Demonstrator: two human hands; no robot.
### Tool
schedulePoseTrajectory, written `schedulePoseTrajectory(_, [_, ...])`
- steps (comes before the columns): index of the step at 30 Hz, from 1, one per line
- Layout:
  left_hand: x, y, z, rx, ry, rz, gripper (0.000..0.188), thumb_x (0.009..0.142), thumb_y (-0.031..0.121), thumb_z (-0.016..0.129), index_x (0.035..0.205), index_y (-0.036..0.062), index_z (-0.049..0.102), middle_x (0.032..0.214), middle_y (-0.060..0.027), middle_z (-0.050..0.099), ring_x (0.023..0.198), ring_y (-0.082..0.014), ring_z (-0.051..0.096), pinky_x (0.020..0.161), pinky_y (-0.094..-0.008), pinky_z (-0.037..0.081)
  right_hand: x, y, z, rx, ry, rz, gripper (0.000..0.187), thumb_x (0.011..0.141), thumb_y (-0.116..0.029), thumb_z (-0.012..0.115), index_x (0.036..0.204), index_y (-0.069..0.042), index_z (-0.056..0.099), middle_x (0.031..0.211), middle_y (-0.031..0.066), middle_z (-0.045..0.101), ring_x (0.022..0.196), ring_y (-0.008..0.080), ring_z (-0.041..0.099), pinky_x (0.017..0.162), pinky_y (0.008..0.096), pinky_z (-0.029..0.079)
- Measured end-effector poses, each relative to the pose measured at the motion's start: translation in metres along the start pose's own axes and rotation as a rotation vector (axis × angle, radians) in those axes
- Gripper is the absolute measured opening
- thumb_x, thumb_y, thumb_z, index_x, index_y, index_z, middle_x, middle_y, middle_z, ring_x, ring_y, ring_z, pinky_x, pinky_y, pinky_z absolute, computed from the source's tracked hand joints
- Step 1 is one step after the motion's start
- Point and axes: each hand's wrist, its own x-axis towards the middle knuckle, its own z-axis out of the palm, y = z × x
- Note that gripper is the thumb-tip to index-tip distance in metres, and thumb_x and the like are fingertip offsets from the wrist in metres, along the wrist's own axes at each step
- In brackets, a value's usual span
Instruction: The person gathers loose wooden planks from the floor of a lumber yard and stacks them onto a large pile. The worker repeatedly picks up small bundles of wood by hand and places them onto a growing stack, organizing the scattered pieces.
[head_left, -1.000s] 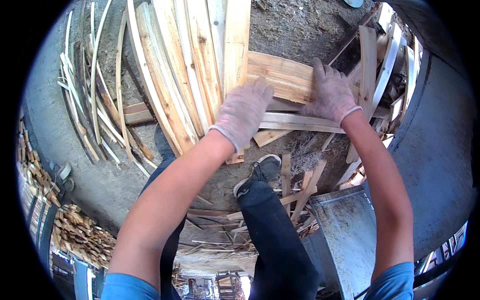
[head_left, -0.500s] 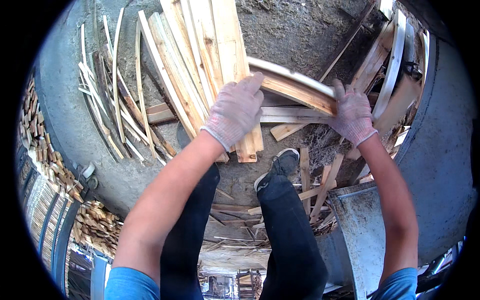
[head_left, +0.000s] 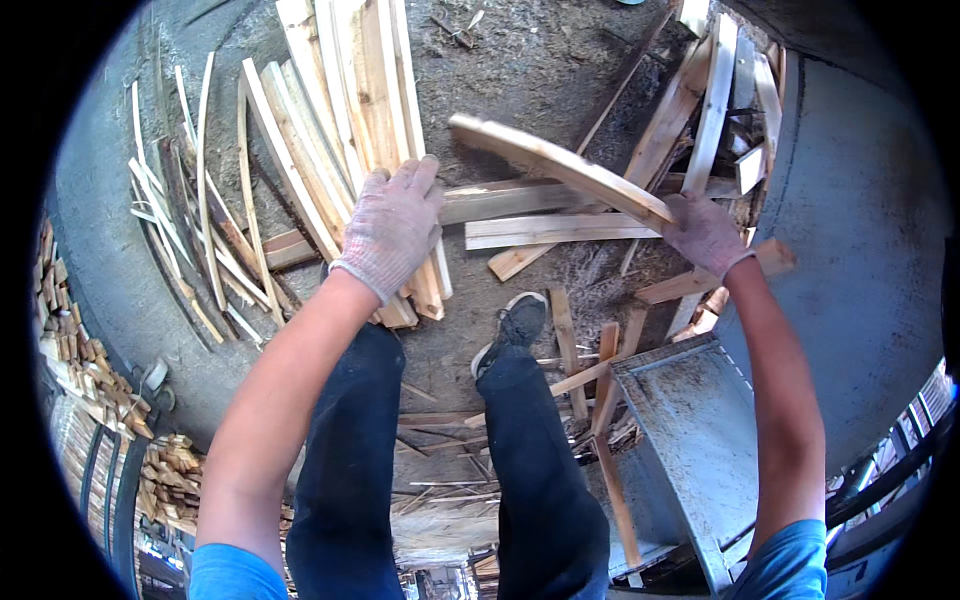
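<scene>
Currently, I judge, I'm mid-handling one loose board (head_left: 560,165), right hand (head_left: 698,232) pinching its end over crossed planks (head_left: 550,230), left hand (head_left: 393,225) lying fingers together on fanned boards (head_left: 365,100), grip unclear, the next move calling for a steady hold.

The gloves (head_left: 392,228) were greyish pink. The boards (head_left: 374,95) were light yellow with brown grain. The sleeves (head_left: 235,573) were blue, the trousers (head_left: 347,440) nearly black.

Left hand (head_left: 393,228) lies palm-down; right hand (head_left: 704,234) grips.
</scene>
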Motion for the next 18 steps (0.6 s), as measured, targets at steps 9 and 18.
schedulePoseTrajectory(9, [-0.036,0.033,-0.008,-0.577,0.106,-0.327,0.062,0.093,0.035,0.071,0.142,0.0020,0.053,0.149,-0.0177,0.050,0.137,-0.0335,0.049,0.115,-0.0448,0.041,-0.008,-0.067,-0.029,0.515,-0.114,0.023,0.053,0.096,-0.049,0.060,0.127,-0.007,0.070,0.106,0.0120,0.063,0.095,0.0259,0.064,0.091,0.0461,0.051])
schedulePoseTrajectory(18, [-0.021,-0.042,-0.003,-1.451,0.518,-1.123,0.060,0.092,0.028,0.077,0.134,-0.0059,0.052,0.115,-0.0186,0.068,0.095,-0.0257,0.071,0.087,-0.0373,0.060,0.027,-0.235,0.030,0.650,0.419,-0.294,0.048,0.087,-0.031,0.072,0.122,0.001,0.065,0.106,0.0214,0.070,0.102,0.0342,0.069,0.092,0.0435,0.054])
